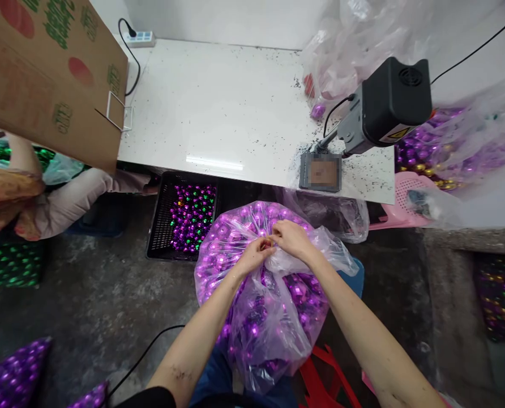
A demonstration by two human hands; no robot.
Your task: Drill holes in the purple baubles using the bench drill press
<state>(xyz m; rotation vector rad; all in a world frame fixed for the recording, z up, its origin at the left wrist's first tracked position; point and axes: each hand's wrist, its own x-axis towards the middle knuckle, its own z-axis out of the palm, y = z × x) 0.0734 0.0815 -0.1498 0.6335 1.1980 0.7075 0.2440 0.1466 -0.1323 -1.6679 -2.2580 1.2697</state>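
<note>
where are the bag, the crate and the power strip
bag (273,328), head view, its bulging lower side
crate (159,226), head view, bare left wall
power strip (140,38), head view, middle of casing

Two bare forearms end in the bare left hand (256,254) and right hand (292,238). A black sleeve (150,398) edges the left upper arm at the near edge; blue trousers (216,377) cover the lap.
</note>
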